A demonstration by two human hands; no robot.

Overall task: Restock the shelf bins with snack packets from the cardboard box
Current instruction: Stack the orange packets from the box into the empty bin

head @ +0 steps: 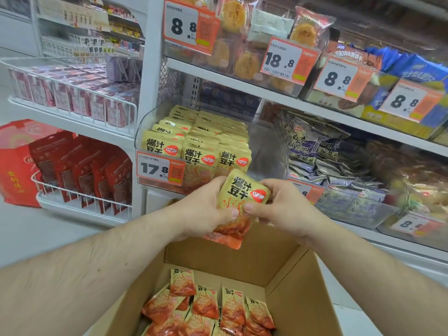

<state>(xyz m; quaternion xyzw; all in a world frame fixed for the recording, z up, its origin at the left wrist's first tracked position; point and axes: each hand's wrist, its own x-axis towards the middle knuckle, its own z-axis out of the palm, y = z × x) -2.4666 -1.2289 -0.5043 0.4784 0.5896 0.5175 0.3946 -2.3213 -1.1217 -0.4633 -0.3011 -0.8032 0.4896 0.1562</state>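
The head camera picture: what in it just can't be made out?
- How many packets are in the stack: head view, the left hand and right hand cover its sides.
- Cardboard box contents: the bottom edge cuts off its near part.
- The price tag behind the right hand: mostly hidden.
- Small print on the 17.8 tag: too small.

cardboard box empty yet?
No, the cardboard box still holds several yellow-and-orange snack packets on its bottom.
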